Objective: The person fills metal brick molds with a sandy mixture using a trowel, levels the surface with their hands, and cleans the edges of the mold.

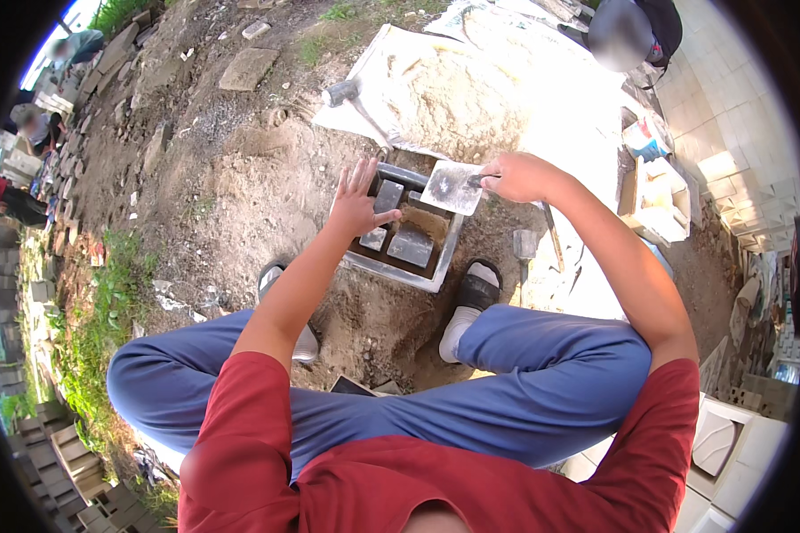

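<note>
A square, grey-rimmed mould frame [389,270] lies on the dirt between my feet. Inside it sit several dark grey blocks [412,245], with sandy material in the gaps. My left hand [356,206] is spread over the frame's left side, fingers stretched out and holding nothing; whether the palm presses on the rim or a block I cannot tell. In my right hand [516,178] is the handle of a flat trowel [452,187]. Its squarish, pale-smeared blade is over the frame's far right corner, covering part of the inside.
Beyond the frame, a heap of pale sand [458,93] lies on a white sheet [587,124]. A mallet [340,92] rests at the sheet's left edge. A small grey block [525,243] and a box [656,200] are to the right. Another person [627,35] is at the far right.
</note>
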A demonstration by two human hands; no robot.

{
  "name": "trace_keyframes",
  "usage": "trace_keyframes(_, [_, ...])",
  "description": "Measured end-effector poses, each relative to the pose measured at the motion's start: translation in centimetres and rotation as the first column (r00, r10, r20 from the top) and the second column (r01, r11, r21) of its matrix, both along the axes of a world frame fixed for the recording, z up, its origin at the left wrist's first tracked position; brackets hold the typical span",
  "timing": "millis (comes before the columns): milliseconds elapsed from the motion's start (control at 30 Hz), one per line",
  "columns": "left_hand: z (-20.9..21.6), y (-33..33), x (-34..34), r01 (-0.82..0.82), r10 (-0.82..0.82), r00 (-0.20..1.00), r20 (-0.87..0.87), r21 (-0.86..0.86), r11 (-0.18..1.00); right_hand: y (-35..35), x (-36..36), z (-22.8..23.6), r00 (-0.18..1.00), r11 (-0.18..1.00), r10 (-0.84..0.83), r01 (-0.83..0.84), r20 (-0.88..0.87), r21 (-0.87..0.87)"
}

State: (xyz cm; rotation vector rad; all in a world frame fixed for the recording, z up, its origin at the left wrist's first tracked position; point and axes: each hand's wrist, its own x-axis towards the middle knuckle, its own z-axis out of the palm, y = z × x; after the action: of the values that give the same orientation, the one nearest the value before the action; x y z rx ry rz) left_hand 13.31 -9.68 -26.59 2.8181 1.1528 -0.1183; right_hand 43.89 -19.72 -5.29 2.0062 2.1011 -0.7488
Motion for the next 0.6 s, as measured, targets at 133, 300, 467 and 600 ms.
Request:
trace_keyframes(133, [-1.2,-3.1,-4.8,0.048,-0.039,0.971,0.238,-0.03,0.998,0.6,0.0,-0.1,1.0,1.0,0.009,-0.009,0.025,-0.007])
trace_keyframes(300, [0.1,-5.3,-7.2,0.122,-0.152,0.927,0.342,0.109,0.987,0.6,0.6,-0.7,0.999,0.999,0.038,-0.038,0.019,-0.008])
trace_keyframes(467, [0.3,-6.0,-8.1,0.148,-0.132,0.966,0.223,-0.057,0.987,0.8,-0.3,-0.4,0.998,0.998,0.068,-0.068,-0.001,0.013])
trace_keyframes(600, [0.6,-6.2,-7.4,0.132,-0.122,0.987,0.106,-0.092,0.987,0.5,0.1,-0.3,0.999,0.999,0.037,-0.036,-0.021,0.014])
